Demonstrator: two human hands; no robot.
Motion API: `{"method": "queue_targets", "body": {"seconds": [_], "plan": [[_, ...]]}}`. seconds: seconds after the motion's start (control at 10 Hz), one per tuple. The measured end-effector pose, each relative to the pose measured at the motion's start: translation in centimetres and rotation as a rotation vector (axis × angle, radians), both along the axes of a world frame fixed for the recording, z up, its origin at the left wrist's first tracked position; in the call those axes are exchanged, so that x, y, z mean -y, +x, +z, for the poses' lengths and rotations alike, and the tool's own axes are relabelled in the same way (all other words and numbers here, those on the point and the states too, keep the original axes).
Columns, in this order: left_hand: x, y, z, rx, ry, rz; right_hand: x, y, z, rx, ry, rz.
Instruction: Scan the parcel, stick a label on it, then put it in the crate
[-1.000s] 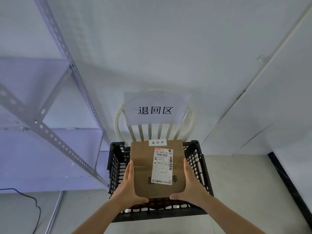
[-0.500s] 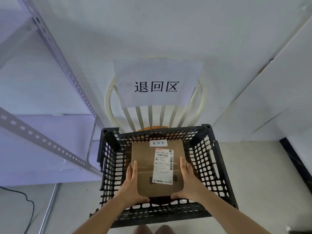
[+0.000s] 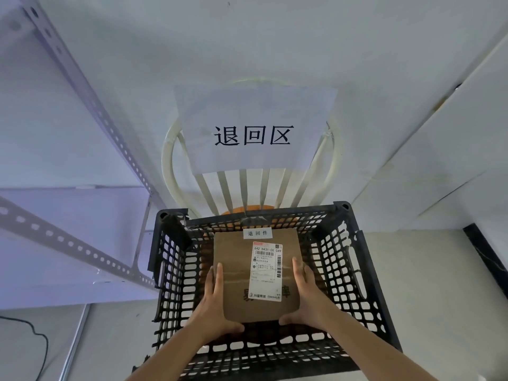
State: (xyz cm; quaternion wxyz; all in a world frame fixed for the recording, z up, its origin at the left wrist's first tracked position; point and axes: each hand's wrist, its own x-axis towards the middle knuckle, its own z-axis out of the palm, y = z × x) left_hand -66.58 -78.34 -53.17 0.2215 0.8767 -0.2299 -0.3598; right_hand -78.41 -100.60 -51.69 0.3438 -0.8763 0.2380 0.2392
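A flat brown cardboard parcel (image 3: 236, 273) lies inside the black lattice crate (image 3: 365, 281), low between its walls. It carries a white shipping label (image 3: 266, 270) with a barcode and a small white sticker (image 3: 257, 233) at its far edge. My left hand (image 3: 217, 303) grips the parcel's left side and near corner. My right hand (image 3: 308, 298) grips its right side and near corner. Whether the parcel rests on the crate bottom cannot be told.
The crate sits on a cream slatted chair (image 3: 167, 160) with a paper sign (image 3: 253, 130) taped to its back. A perforated metal shelf frame (image 3: 82, 243) stands to the left. White wall panels (image 3: 439, 160) stand to the right, and a black cable (image 3: 41, 339) lies on the floor.
Both hands have lowered the parcel from above the crate's rim down into the crate. My head has moved closer, so crate and sign look larger.
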Motion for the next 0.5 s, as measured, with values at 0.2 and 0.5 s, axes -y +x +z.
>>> {"method": "queue_targets", "body": {"seconds": [0.2,0.5], "plan": [[0.7,0.0,1.2,-0.033,0.106,-0.015,-0.4,0.3,0.8,-0.072,-0.079,0.055],[3.3,1.4,15.4,0.25,0.142,-0.151,-1.8,4.3,14.2,-0.023,-0.362,0.16]]}}
